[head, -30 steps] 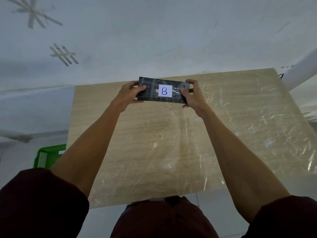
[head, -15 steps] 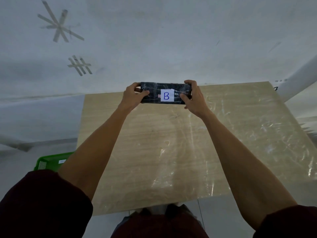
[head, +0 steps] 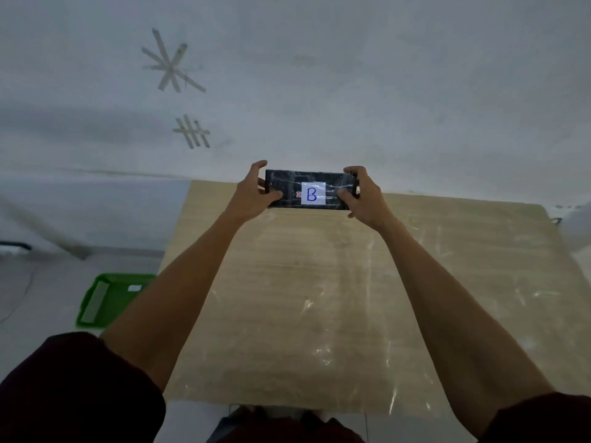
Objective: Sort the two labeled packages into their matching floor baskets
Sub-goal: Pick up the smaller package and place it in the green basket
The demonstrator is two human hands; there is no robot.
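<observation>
A flat black package wrapped in clear film (head: 311, 190) carries a white label with a blue letter B. I hold it up above the far edge of the table with both arms stretched out. My left hand (head: 252, 195) grips its left end and my right hand (head: 364, 199) grips its right end. A green basket (head: 105, 300) stands on the floor to the left of the table, partly hidden by my left arm. It holds a pale strip and a small white label. No second package is in view.
A light wooden table (head: 351, 298) covered in shiny clear film fills the middle. Beyond it rises a grey wall with tape marks (head: 172, 65). A white object (head: 579, 225) shows at the table's far right corner. Pale floor lies on the left.
Both hands have carried the package up and farther away, and it now sits level. The view has shifted right, so the green basket shows more on the left.
</observation>
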